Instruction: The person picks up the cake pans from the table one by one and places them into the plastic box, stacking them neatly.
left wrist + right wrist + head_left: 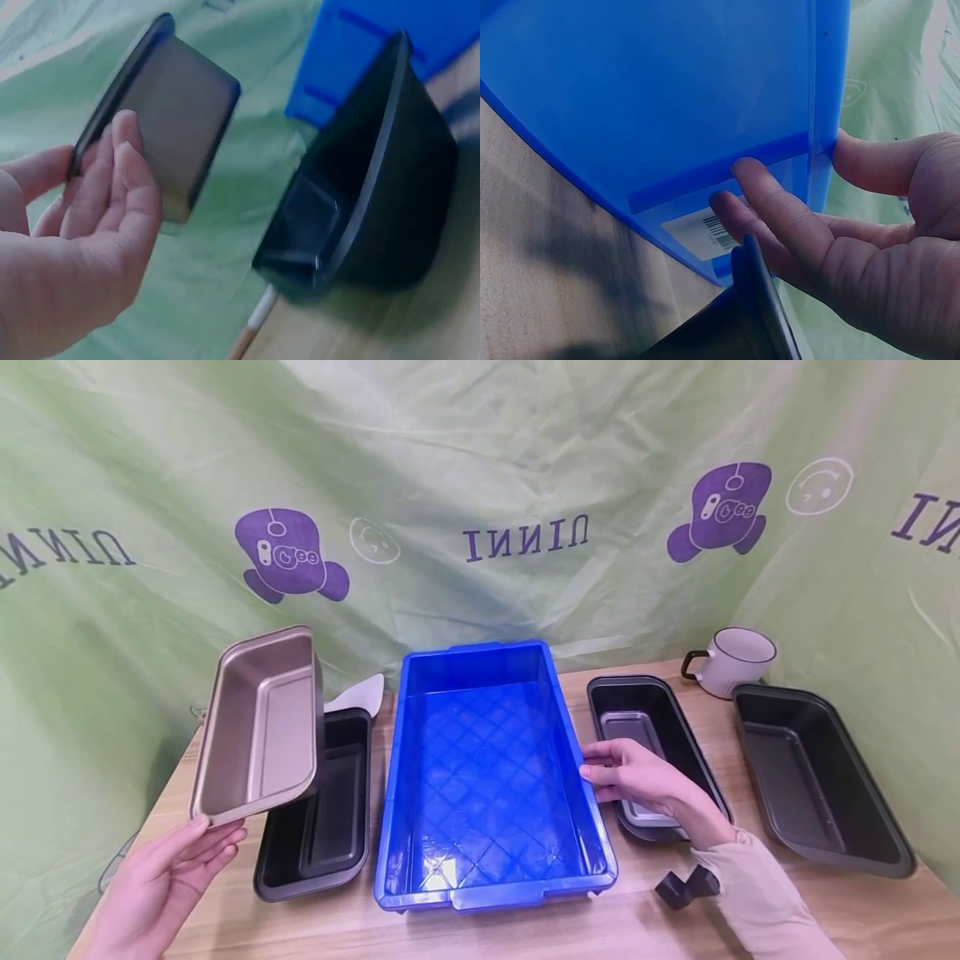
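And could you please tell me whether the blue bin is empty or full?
Empty: the head view looks into the blue bin and shows its bare, patterned bottom, with nothing lying inside.

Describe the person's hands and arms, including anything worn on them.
The left hand and right hand are bare, no gloves or rings visible. The right sleeve is pale cream, gathered at the wrist. Beside it shows a small black blocky piece, perhaps attached. No left sleeve is in view.
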Demonstrator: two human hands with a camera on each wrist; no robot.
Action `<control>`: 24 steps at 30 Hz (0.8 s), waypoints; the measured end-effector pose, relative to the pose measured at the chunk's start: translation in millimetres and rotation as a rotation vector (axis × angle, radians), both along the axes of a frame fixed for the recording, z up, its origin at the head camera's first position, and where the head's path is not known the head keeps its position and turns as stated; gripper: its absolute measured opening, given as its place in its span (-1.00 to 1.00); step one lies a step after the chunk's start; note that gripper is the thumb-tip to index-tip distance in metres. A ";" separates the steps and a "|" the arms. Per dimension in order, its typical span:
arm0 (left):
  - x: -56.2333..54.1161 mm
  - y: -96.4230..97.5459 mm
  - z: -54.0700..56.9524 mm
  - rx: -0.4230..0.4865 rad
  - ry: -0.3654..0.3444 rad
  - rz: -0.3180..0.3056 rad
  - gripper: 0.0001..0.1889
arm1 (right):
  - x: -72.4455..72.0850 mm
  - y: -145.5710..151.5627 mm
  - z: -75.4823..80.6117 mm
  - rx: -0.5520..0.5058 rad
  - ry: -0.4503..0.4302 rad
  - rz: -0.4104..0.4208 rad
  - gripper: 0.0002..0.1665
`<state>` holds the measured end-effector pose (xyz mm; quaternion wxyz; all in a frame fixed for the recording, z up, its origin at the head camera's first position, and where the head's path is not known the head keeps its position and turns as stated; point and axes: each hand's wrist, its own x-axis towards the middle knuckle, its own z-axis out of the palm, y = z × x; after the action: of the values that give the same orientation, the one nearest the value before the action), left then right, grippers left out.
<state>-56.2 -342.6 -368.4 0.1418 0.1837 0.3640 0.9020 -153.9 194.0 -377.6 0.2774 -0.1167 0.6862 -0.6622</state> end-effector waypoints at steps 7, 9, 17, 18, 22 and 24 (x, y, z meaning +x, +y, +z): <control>-12.0 32.0 9.8 -0.101 -0.063 0.042 -0.46 | -0.5 0.6 -0.7 0.000 0.005 0.001 -0.34; -16.3 41.8 11.1 -0.130 -0.058 0.052 -0.47 | -0.4 1.0 -0.8 0.001 0.006 0.001 -0.34; -33.7 78.5 16.8 -0.170 -0.015 0.042 -0.52 | -0.6 2.1 -2.1 0.005 0.008 -0.002 -0.33; -35.6 83.0 17.6 -0.176 -0.016 0.043 -0.52 | -0.8 2.0 -2.3 0.006 0.008 -0.002 -0.33; -42.9 101.2 23.1 -0.244 -0.024 0.061 -0.55 | -1.0 1.8 -2.9 0.008 0.011 -0.007 -0.33; -46.6 109.7 25.9 -0.276 -0.030 0.068 -0.57 | -1.0 1.8 -3.1 0.008 0.012 -0.011 -0.33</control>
<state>-102.8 -232.9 -342.5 0.1406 0.1363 0.4884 0.8504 -154.9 195.8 -380.6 0.2702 -0.1155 0.6912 -0.6602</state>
